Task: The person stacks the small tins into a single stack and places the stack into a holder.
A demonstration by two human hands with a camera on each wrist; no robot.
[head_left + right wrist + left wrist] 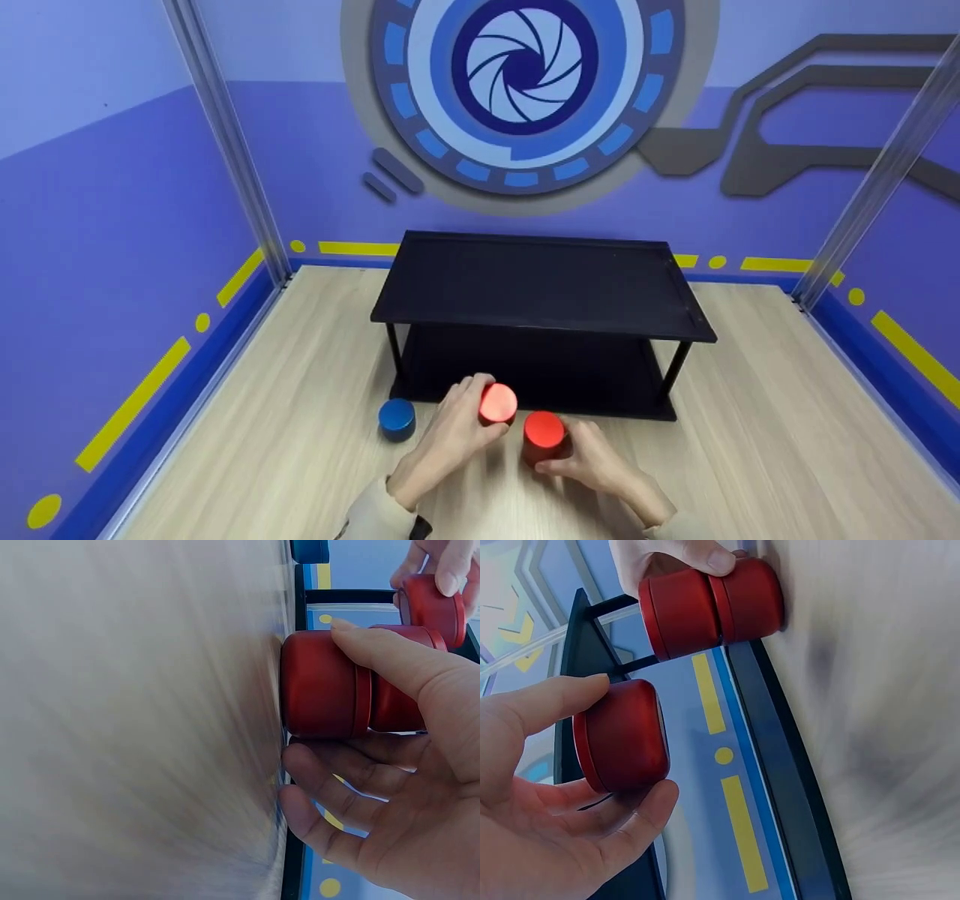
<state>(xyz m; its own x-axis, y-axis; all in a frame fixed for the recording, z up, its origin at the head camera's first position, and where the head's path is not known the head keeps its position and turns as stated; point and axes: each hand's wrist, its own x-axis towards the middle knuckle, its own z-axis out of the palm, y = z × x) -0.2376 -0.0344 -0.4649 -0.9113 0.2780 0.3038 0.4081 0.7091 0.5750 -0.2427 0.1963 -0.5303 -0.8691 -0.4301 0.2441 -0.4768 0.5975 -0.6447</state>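
My left hand (454, 424) holds a small round red canister (626, 736) between thumb and fingertips, raised off the table in front of the black shelf's lower tier. To its right, two more red canisters stand stacked one on the other, the upper one (544, 429) lined up over the lower one (319, 684) on the table. Around this stack curls my right hand (592, 456), its thumb along one side and the fingers along the other. The held canister is apart from the stack in the left wrist view.
A blue canister (397, 420) stands left of my left hand by the shelf's front corner. The black two-tier shelf (540, 285) is behind the hands, on thin posts. Blue printed walls (315, 165) with metal corner posts enclose the wooden table (757, 420).
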